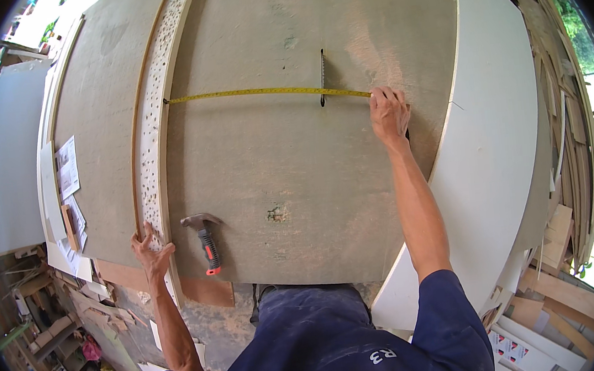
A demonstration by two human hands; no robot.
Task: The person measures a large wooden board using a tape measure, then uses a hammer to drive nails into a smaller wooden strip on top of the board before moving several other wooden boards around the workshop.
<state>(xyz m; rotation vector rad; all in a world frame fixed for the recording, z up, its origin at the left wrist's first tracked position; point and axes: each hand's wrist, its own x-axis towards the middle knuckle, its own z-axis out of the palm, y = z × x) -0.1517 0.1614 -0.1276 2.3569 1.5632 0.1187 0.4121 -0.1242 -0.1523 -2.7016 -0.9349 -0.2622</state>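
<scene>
Right grip [390, 116]: mine, clamped on the yellow tape measure [266, 90], its case mostly hidden by my fingers. The tape crosses the table [274, 166] from the right edge of the speckled strip [150, 128]; I judge that my pull keeps it straight. Left grip [154, 258]: thumb and fingers apart, laid on the strip's near end, presumably steadying it; whether they squeeze, I cannot tell. A slim, dark-ended item [322, 72] lies under the tape, apparently no hindrance. The hammer [208, 245] lies just right of the strip, handle toward me, probably for easy reach. Edges: I stand at the table's near edge; a white panel [493, 109] bounds the right side. Open room: between hammer and right forearm, broken by one rough patch [276, 213].
</scene>
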